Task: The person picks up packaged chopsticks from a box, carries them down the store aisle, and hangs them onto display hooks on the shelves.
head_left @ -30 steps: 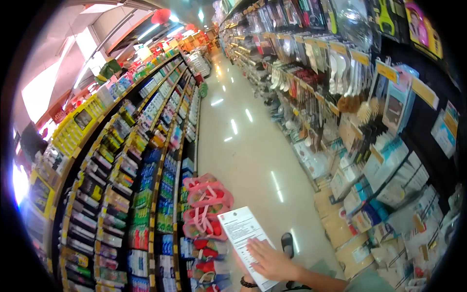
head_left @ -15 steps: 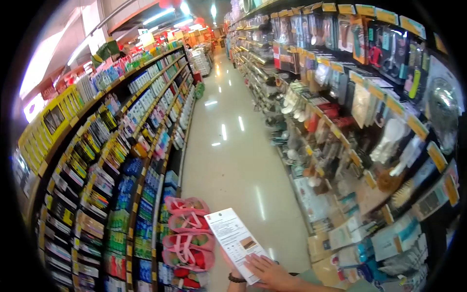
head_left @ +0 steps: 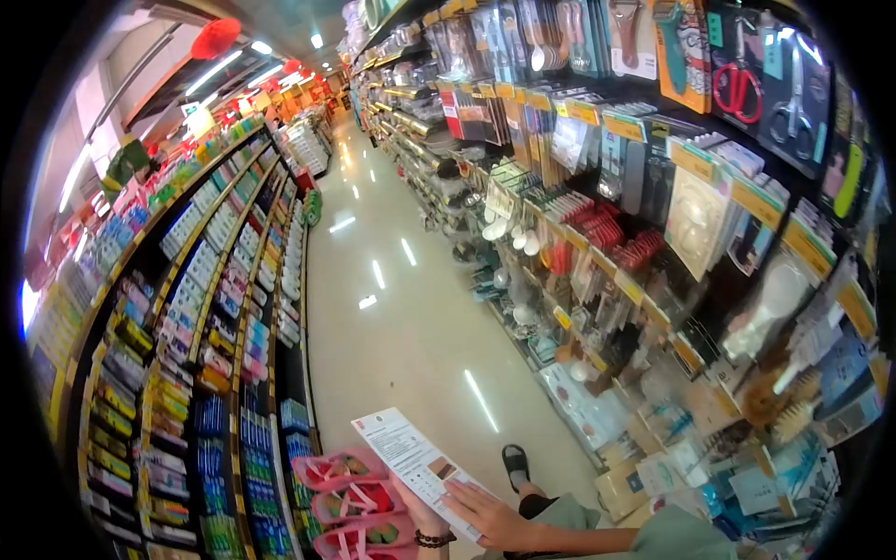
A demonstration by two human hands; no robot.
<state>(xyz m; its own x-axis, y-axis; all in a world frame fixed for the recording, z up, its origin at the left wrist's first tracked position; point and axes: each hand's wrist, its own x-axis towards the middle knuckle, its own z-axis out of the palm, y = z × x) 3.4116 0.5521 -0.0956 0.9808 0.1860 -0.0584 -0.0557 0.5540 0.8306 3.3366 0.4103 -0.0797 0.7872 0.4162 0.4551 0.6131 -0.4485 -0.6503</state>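
A white printed packaging card with small text, a brown picture and a hang hole at its top is tilted in front of me. My left hand, with a dark beaded bracelet at the wrist, grips its left edge; some of those fingers are hidden behind the card. Across the lower part of the card's face my right hand lies with its fingers stretched out flat. Just left of my left hand are pink baskets with red and green things inside.
On the right, a shelf wall holds hanging kitchen tools, among them red-handled scissors and a white brush-like item. Boxed goods fill the left shelves. A shiny tiled floor runs between them, with my sandalled foot on it.
My view has swung to the right, so the aisle sits further left and more of the right shelf shows. Both hands stay on the card. My foot has come into view.
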